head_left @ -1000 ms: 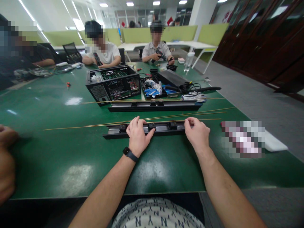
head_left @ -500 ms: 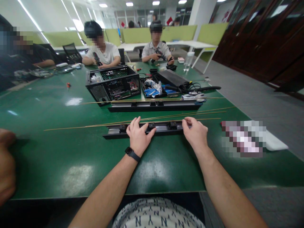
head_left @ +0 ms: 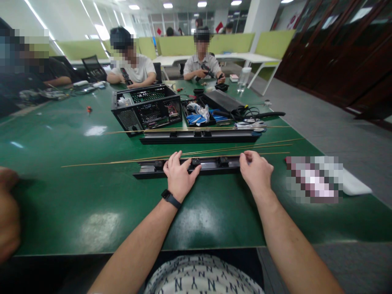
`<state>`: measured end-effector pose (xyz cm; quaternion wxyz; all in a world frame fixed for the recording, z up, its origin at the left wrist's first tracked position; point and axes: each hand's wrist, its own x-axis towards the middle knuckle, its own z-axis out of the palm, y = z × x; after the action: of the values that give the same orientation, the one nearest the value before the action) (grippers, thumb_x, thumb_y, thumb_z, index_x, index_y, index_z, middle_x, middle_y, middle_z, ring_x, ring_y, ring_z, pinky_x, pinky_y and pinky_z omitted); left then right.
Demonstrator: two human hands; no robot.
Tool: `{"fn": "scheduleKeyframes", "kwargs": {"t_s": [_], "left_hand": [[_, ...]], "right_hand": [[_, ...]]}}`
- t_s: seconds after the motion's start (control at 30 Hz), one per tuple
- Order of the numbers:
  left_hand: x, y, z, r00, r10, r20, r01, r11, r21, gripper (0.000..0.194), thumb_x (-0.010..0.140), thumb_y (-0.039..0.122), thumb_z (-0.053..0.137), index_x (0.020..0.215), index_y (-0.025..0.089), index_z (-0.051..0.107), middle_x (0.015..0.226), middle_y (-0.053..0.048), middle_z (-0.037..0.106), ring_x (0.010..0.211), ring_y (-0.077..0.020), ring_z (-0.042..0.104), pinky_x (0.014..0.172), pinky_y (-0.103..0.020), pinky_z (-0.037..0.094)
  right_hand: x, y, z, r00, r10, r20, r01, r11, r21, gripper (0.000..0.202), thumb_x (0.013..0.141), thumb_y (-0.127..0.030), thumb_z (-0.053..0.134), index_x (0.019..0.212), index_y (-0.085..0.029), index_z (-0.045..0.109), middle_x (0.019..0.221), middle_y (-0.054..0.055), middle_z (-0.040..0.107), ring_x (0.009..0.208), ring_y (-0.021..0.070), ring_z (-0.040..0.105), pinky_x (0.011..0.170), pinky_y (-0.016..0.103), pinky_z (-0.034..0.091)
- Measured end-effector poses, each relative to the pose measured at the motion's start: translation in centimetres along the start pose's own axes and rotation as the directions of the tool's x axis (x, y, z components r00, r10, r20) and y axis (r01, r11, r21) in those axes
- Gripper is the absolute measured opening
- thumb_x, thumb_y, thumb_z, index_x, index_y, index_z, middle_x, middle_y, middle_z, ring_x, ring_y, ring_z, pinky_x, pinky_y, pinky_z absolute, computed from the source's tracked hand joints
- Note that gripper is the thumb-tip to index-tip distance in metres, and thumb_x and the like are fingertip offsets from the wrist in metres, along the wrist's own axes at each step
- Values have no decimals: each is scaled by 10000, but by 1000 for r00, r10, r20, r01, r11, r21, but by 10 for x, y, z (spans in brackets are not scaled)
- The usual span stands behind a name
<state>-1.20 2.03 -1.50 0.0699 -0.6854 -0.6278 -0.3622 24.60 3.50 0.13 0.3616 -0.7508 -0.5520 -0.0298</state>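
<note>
A long black rail (head_left: 150, 175) with a silver inner channel and several black blocks lies crosswise in front of me. My left hand (head_left: 180, 175), with a dark watch on its wrist, rests on the rail's middle with fingers spread, thumb beside a block (head_left: 196, 162). Near the right end of the rail, my right hand (head_left: 257, 169) has thumb and fingertips pinched on a thin golden rod (head_left: 92, 165) that runs along the rail's far side. The fingers hide the exact grip point. Other thin golden rods (head_left: 269, 145) lie just behind.
Farther back lies a second black rail (head_left: 199, 140) with rods along it. Behind stand an open computer case (head_left: 147, 108) and a tray of blue-white gloves (head_left: 197, 114). A person's hand (head_left: 9, 212) is at the left edge. A white item (head_left: 357, 181) lies right. People sit opposite.
My right hand has moved slightly to the right, and the thin golden rod has slid right along with it. My left hand and the rail have stayed in place.
</note>
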Motion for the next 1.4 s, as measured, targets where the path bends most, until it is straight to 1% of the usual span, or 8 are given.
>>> {"fn": "scheduleKeyframes", "kwargs": {"t_s": [0.1, 0.23, 0.37, 0.57, 0.7, 0.93, 1.07, 1.4], "left_hand": [[0, 0, 0, 1000, 4, -1, -4, 1000, -3, 295, 872, 487, 769, 1052, 258, 815, 1484, -156, 617, 1436, -358, 512, 1162, -609, 398], [0, -1, 1, 1000, 8, -8, -8, 1000, -2, 297, 869, 493, 771, 1051, 262, 815, 1474, -152, 625, 1430, -358, 517, 1159, -606, 400], [0, -2, 2, 1000, 10, -8, -10, 1000, -2, 299, 868, 492, 771, 1054, 262, 813, 1470, -157, 625, 1428, -360, 517, 1157, -609, 401], [0, -1, 2, 1000, 8, -9, -8, 1000, -2, 296, 874, 494, 765, 1050, 261, 814, 1485, -159, 611, 1439, -357, 506, 1163, -602, 393], [0, 0, 1, 1000, 2, 4, -2, 1000, -6, 293, 880, 494, 758, 1056, 266, 810, 1481, -154, 614, 1444, -346, 502, 1171, -595, 385], [0, 0, -1, 1000, -10, 16, 10, 1000, -15, 290, 881, 493, 753, 1049, 263, 806, 1481, -154, 615, 1446, -349, 498, 1177, -601, 379], [0, 0, 0, 1000, -11, 15, 11, 1000, -20, 288, 884, 491, 747, 1053, 265, 806, 1481, -149, 618, 1444, -350, 500, 1179, -604, 375], [0, 0, -1, 1000, -15, 25, 16, 1000, -15, 296, 881, 497, 754, 1057, 265, 806, 1476, -150, 617, 1445, -348, 497, 1172, -601, 383]], "right_hand": [[-3, -2, 2, 999, -38, 13, 38, 999, 32, 325, 958, -421, 553, 1111, -212, 750, 987, 89, 807, 965, 291, 700, 957, 453, 430], [-4, -4, 4, 995, -95, 34, 92, 994, 67, 318, 951, -421, 570, 1110, -213, 751, 1019, 90, 809, 975, 284, 705, 959, 442, 440], [-3, -4, 2, 997, -61, 38, 59, 997, 52, 299, 960, -413, 561, 1069, -213, 755, 1022, 93, 808, 991, 288, 703, 964, 450, 449], [-1, -4, -1, 999, -6, 40, 6, 1000, 11, 312, 965, -409, 555, 1099, -205, 749, 1026, 103, 805, 1012, 301, 701, 983, 475, 450], [-2, -5, 0, 999, -20, 33, 19, 1000, 21, 323, 960, -412, 546, 1106, -204, 745, 1005, 100, 802, 986, 290, 700, 976, 468, 446], [-3, -5, 1, 995, -75, 59, 71, 995, 67, 326, 947, -432, 558, 1104, -221, 750, 1000, 81, 804, 979, 278, 705, 974, 445, 453], [-2, -5, -1, 997, -56, 57, 52, 996, 67, 330, 957, -437, 534, 1068, -221, 758, 999, 88, 802, 978, 284, 694, 958, 440, 461], [0, -4, -1, 999, -27, 43, 27, 1000, 10, 341, 960, -425, 529, 1086, -209, 761, 1002, 97, 800, 984, 293, 679, 958, 457, 441]]}}
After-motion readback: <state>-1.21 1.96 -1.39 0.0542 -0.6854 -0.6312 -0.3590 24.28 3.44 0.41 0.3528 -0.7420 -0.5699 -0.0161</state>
